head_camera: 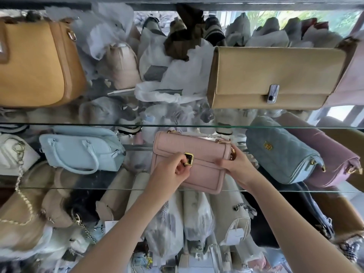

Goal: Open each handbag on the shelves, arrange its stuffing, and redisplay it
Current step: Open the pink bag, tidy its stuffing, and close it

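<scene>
Pink handbag (187,146): stands upright on the middle glass shelf (59,187), between a pale blue handbag (82,148) and a quilted blue bag (281,154), flap shut.
Left hand (171,170): thumb and forefinger pinch the gold clasp (189,159); the other fingers are curled under.
Right hand (234,164): grips the bag's right end beside a gold strap ring, thumb on the front; the fingers behind are hidden.
Handling: probably light, with stiff structured walls that keep their shape; the smooth skin marks easily and the metal fittings could scratch the glass.
Where to hold: steady one end and work the clasp with the other hand, as the hands sit now; lift by the body, not the flap.
Surface: hard, slick glass, so the bag can slide or tip.
Room: neighbours stand near on both sides; the shelf above hangs low, leaving little headroom for the flap.
</scene>
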